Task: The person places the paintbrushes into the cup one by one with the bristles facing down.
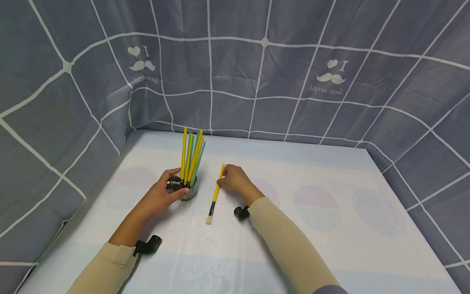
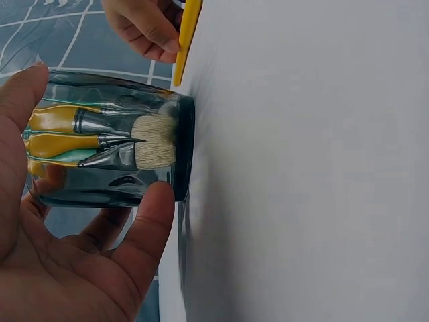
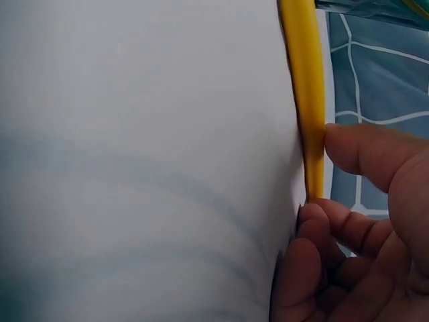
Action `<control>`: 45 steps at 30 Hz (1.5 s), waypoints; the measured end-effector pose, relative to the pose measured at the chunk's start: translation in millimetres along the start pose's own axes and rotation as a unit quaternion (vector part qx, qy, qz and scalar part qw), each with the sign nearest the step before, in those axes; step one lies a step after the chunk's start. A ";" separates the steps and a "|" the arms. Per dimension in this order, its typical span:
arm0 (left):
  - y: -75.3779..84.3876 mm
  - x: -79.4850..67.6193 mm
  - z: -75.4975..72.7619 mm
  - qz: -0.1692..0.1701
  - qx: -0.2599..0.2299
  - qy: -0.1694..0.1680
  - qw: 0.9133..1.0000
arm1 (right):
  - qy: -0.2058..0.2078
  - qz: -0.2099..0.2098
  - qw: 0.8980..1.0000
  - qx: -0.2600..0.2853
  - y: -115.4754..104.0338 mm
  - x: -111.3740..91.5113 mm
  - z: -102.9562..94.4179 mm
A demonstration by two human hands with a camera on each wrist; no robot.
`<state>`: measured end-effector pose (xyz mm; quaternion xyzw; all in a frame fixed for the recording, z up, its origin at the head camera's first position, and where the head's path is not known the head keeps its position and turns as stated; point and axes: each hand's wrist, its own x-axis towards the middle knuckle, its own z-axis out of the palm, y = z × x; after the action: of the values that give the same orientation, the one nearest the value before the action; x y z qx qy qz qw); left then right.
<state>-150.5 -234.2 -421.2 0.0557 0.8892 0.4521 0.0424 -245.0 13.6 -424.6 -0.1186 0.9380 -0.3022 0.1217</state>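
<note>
A clear drinking glass (image 1: 189, 194) stands upright on the table, holding several paintbrushes (image 1: 191, 163) with yellow and green handles. Their pale bristles (image 2: 154, 141) point down inside it, seen in the left wrist view. My left hand (image 1: 161, 197) curves round the glass, thumb on one side and fingers on the other. To the right of the glass, a single flat paintbrush (image 1: 216, 192) with a yellow handle lies on the cloth, bristles toward me. My right hand (image 1: 235, 179) pinches it near the handle's far end, thumb and fingertips (image 3: 342, 144) at the handle.
A pale tablecloth (image 1: 330, 257) with faint printed circles covers the table. Grey curtains (image 1: 235, 77) with white grid lines hang behind and at both sides. Black wrist cameras (image 1: 148, 245) sit at both cuffs.
</note>
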 end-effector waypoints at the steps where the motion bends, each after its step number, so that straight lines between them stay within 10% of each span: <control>1: 0.1 0.1 0.2 0.000 0.000 0.000 1.000 | -0.004 0.005 1.000 0.003 0.0 -0.5 -1.0; 24: -2.9 -0.7 0.7 -0.001 -0.003 -0.003 1.000 | -0.018 0.024 0.999 -0.044 -1.2 0.4 6.2; 45: -1.9 -0.9 1.3 0.006 0.000 0.002 1.000 | -0.034 0.036 0.998 0.041 3.7 0.1 -5.8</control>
<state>-149.6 -234.4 -423.4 0.0599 0.8888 0.4527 0.0381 -247.4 19.6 -422.3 -0.0899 0.9238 -0.3314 0.1696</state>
